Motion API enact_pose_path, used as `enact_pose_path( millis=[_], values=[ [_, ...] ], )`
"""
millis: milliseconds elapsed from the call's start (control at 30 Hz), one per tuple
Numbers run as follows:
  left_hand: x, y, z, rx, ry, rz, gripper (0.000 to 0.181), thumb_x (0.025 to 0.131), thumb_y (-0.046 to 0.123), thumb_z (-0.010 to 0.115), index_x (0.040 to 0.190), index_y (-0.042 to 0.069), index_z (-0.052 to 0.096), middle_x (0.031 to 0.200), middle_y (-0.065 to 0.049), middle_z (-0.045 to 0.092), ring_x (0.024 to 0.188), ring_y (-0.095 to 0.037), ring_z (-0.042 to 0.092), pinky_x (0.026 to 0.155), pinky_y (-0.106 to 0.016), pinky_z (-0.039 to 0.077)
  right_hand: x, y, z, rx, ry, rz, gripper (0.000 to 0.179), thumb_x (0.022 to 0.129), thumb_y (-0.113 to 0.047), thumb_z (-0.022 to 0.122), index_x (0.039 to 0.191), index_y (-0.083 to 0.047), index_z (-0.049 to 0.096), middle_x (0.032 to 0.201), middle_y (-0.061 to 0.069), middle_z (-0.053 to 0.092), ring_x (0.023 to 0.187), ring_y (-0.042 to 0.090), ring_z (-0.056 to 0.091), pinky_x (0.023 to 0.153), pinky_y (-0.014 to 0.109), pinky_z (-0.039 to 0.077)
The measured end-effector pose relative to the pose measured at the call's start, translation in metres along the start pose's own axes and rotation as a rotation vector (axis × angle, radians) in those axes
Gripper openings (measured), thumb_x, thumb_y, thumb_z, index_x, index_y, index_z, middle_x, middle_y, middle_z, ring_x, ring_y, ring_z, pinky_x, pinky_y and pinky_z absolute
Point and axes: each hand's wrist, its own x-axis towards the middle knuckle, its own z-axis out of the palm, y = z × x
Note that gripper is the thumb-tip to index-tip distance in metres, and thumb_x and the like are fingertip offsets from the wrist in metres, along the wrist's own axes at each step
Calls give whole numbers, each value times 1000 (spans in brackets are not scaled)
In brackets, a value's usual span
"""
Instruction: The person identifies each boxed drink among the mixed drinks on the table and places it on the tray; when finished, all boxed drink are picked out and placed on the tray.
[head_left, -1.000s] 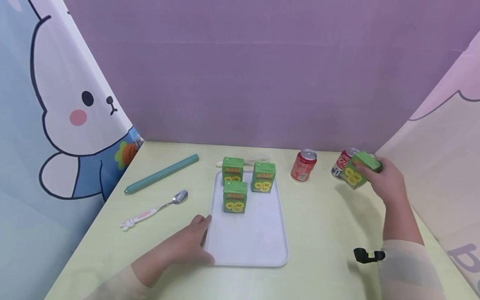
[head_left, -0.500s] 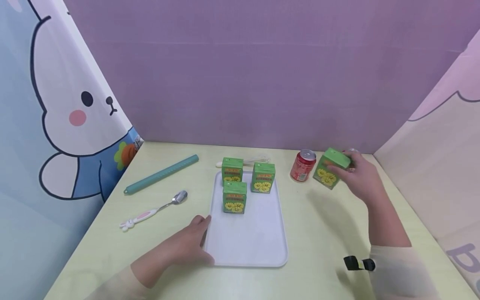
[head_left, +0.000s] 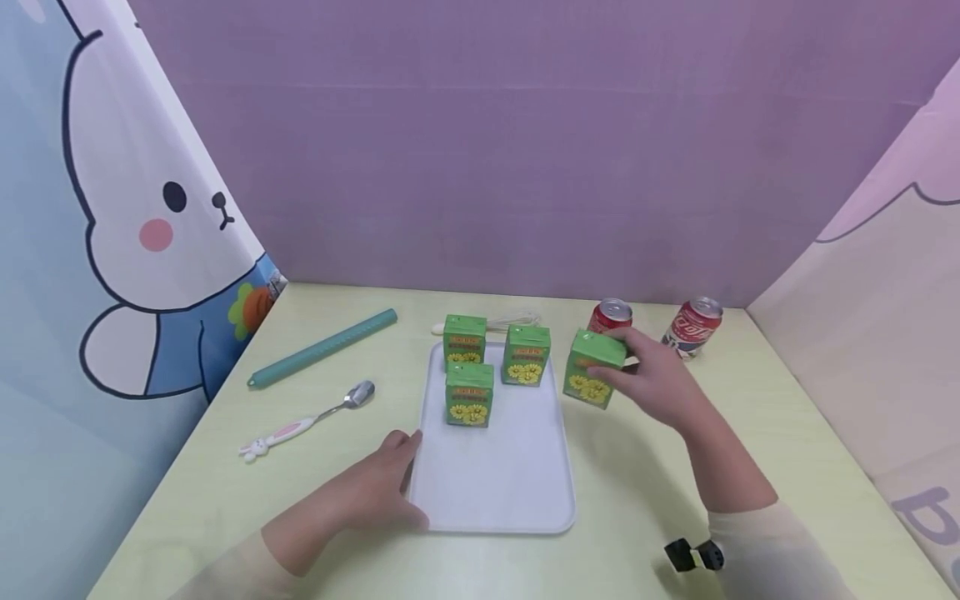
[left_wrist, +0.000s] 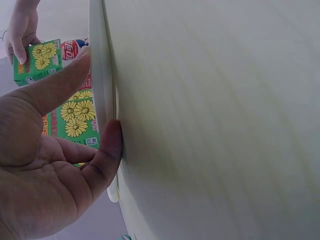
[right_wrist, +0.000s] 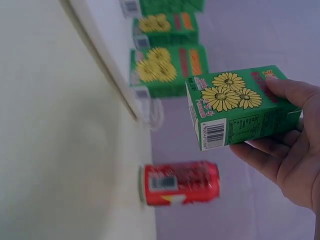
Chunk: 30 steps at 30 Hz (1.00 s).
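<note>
My right hand (head_left: 656, 379) holds a green juice box (head_left: 594, 368) with yellow flowers, thumb on the flowered face and fingers behind. It is tilted in the air just off the right edge of the white tray (head_left: 517, 479). Three like boxes stand on the tray: one at the back left (head_left: 465, 337), one at the back right (head_left: 527, 356) and one in front (head_left: 469, 396). At the tray's near left corner, my left hand (head_left: 375, 487) grips the rim. In the left wrist view its thumb (left_wrist: 75, 70) lies at the rim's upper side, a curled fingertip lower down.
Two red soda cans stand at the back right, one (head_left: 611, 313) partly hidden behind the held box, the other (head_left: 693, 325) farther right. A whisk (head_left: 513, 320) lies behind the tray. A teal stick (head_left: 322, 348) and a rabbit-handled spoon (head_left: 307, 422) lie left.
My right hand has carried the juice box leftward from in front of the right can, past the other can, to beside the tray. The left hand and the tray have stayed in place.
</note>
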Motion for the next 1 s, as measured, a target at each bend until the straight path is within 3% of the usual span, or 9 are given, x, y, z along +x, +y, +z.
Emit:
enact_pose_path(
  millis=[433, 633, 1000],
  values=[
    [-1, 0, 0, -3, -3, 3, 118, 62, 38, 89, 152, -4, 26, 131, -12, 44, 97, -15, 52, 88, -36, 49, -4, -12, 52, 37, -116, -86, 47, 84, -44, 75, 122, -21, 58, 103, -6, 66, 96, 18, 63, 84, 39, 55],
    [-1, -2, 0, -11, 0, 1, 118, 61, 38, 89, 152, -4, 26, 132, -12, 44, 99, -15, 52, 90, -38, 49, -7, -19, 65, 78, -179, -85, 50, 83, -41, 76, 125, -20, 58, 106, -7, 66, 98, 17, 64, 87, 43, 54],
    [0, -3, 1, -5, 6, 10, 118, 61, 37, 88, 152, -4, 26, 130, -11, 44, 97, -14, 52, 87, -35, 49, -12, -20, 82, 156, -263, -71, 51, 84, -41, 75, 128, -23, 56, 110, -8, 67, 101, 12, 63, 88, 35, 53]
  ],
)
